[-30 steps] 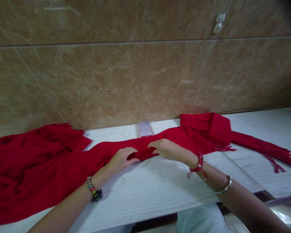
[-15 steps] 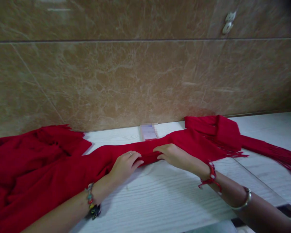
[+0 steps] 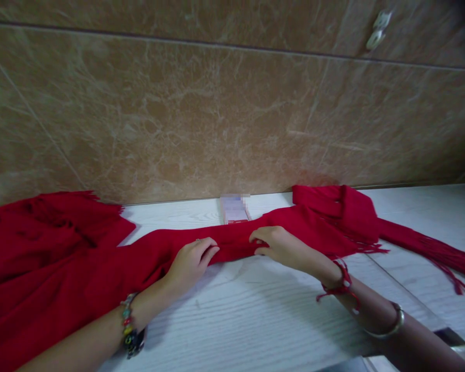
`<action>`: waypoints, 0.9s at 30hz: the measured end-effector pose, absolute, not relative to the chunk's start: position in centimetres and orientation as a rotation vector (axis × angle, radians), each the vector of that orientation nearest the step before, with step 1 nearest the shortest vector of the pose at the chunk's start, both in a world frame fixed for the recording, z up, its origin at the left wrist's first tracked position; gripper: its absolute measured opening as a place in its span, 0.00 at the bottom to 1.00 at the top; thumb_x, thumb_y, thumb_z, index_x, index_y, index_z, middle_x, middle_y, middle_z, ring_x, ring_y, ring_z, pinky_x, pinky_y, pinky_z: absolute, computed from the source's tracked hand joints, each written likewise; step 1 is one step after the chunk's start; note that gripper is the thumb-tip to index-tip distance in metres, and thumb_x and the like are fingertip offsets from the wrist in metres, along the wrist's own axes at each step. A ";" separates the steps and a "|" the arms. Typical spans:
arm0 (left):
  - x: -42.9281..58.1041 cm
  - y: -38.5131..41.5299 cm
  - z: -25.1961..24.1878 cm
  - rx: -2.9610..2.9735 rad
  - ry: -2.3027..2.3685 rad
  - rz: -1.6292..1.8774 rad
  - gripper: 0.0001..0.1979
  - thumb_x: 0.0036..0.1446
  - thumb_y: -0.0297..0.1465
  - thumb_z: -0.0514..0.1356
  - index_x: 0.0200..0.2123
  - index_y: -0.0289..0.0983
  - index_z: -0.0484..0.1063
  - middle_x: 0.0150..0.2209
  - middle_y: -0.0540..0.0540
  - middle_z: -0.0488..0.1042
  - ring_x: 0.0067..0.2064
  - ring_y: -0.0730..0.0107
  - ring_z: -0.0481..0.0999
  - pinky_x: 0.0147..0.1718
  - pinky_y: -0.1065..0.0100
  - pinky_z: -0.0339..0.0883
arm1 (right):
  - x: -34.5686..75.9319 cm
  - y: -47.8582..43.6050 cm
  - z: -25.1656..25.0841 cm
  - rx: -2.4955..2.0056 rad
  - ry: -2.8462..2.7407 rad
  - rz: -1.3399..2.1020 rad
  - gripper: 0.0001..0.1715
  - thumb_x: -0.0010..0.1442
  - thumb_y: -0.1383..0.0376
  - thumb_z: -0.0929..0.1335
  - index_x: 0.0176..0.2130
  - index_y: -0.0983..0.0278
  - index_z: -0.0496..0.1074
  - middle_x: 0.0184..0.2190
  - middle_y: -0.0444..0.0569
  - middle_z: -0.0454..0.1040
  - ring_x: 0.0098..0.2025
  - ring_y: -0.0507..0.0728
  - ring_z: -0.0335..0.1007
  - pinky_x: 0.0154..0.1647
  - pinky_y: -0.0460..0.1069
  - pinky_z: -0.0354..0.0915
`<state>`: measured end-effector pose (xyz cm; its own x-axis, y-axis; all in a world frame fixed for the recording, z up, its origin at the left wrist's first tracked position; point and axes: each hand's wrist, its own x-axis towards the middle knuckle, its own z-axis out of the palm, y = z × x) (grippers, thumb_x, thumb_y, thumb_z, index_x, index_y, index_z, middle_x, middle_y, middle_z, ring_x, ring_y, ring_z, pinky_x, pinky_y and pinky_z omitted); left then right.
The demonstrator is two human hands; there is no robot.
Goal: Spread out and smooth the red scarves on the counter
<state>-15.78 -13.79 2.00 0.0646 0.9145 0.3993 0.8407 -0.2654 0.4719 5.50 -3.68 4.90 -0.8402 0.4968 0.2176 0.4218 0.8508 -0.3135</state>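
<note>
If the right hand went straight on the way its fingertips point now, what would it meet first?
Its fingertips seem to be on the red cloth; past that bare stretch, the right hand would probably meet the left hand, though depth is uncertain.

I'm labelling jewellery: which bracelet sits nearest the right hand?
The red bracelet on the right wrist; the silver bangle sits farther up, the beaded bracelet on the left wrist.

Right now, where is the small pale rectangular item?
In the head view, the pale item sits near centre on the white tabletop, between the brown wall and the red fabric, beyond the gap between the left hand and right hand.
</note>
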 end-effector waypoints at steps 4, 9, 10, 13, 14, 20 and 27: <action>-15.9 -13.7 1.8 2.193 1.805 0.955 0.06 0.58 0.31 0.51 0.31 0.37 0.66 0.30 0.50 0.72 0.32 0.71 0.70 0.34 0.69 0.64 | 5.7 -3.9 5.7 -0.753 -2.764 0.422 0.08 0.55 0.71 0.65 0.37 0.65 0.71 0.33 0.49 0.75 0.35 0.54 0.71 0.35 0.45 0.62; -16.0 -13.8 2.0 2.279 1.763 0.943 0.06 0.56 0.32 0.54 0.33 0.37 0.68 0.32 0.49 0.71 0.36 0.70 0.70 0.37 0.68 0.64 | 6.0 -3.5 5.9 -0.817 -2.805 0.370 0.07 0.56 0.69 0.64 0.37 0.66 0.70 0.30 0.49 0.75 0.31 0.53 0.71 0.30 0.44 0.61; -16.1 -13.8 2.1 2.297 1.766 0.951 0.06 0.56 0.32 0.54 0.33 0.37 0.68 0.32 0.49 0.71 0.35 0.70 0.70 0.36 0.68 0.64 | 6.1 -3.3 5.9 -0.817 -2.823 0.352 0.07 0.56 0.69 0.65 0.36 0.66 0.71 0.30 0.49 0.75 0.31 0.54 0.70 0.30 0.45 0.61; -16.0 -14.0 2.2 2.340 1.788 0.987 0.06 0.57 0.31 0.53 0.31 0.36 0.68 0.30 0.49 0.69 0.33 0.71 0.69 0.34 0.69 0.64 | 6.8 -2.6 6.1 -0.746 -2.876 0.271 0.05 0.55 0.70 0.65 0.33 0.66 0.72 0.32 0.49 0.74 0.35 0.54 0.69 0.36 0.47 0.62; -16.0 -14.1 2.2 2.361 1.792 0.991 0.06 0.57 0.31 0.53 0.31 0.36 0.67 0.30 0.50 0.69 0.32 0.71 0.69 0.34 0.69 0.64 | 7.2 -2.4 6.2 -0.713 -2.882 0.235 0.06 0.55 0.70 0.64 0.33 0.66 0.72 0.33 0.49 0.74 0.36 0.54 0.69 0.38 0.47 0.62; -15.4 -14.8 1.8 2.511 1.848 0.913 0.06 0.58 0.30 0.51 0.31 0.37 0.66 0.31 0.49 0.69 0.32 0.72 0.69 0.33 0.70 0.65 | 9.5 -1.9 5.6 -0.604 -2.829 0.068 0.11 0.58 0.70 0.61 0.33 0.66 0.73 0.31 0.51 0.73 0.35 0.54 0.68 0.37 0.48 0.64; -13.8 -14.1 2.7 2.627 1.847 0.725 0.13 0.56 0.34 0.54 0.45 0.38 0.64 0.43 0.45 0.70 0.42 0.65 0.70 0.42 0.63 0.66 | 9.8 -1.6 4.7 -0.447 -2.741 0.088 0.13 0.58 0.71 0.60 0.32 0.66 0.73 0.30 0.49 0.73 0.34 0.53 0.68 0.37 0.47 0.64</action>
<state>-13.79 -14.06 2.67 0.2777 0.8571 0.4339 0.9233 -0.3628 0.1259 9.76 -1.64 4.70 -0.8847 0.3181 0.3408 0.2956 0.9481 -0.1175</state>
